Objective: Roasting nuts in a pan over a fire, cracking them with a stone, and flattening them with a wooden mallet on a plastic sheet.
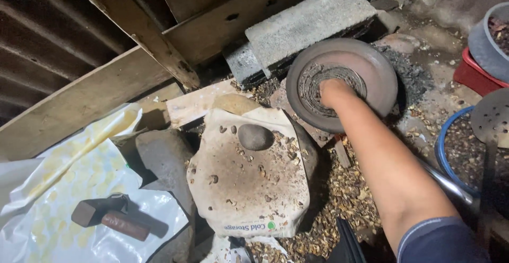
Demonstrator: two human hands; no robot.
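Note:
My right hand point(333, 91) reaches forward into the middle of a round rusty metal disc point(371, 67) that leans against a grey concrete block point(307, 22). The fingers are curled into the disc's ribbed centre, and I cannot tell whether they grip anything. My forearm stretches from the lower right, with a dark blue sleeve at the elbow. In front of the disc lies a stained white sack point(249, 183) spread over a rock, with a smooth dark stone point(255, 137) and several nut pieces on it. My left hand is out of sight.
Nut shells point(344, 194) litter the ground. A blue-rimmed basin point(442, 146) of shells, a perforated metal ladle point(490, 117), a red tub point(472, 75) and a grey bucket point(485, 43) stand at right. A wooden mallet point(114, 218) lies on plastic sheeting point(63, 189) at left. Wooden planks point(138, 27) slope behind.

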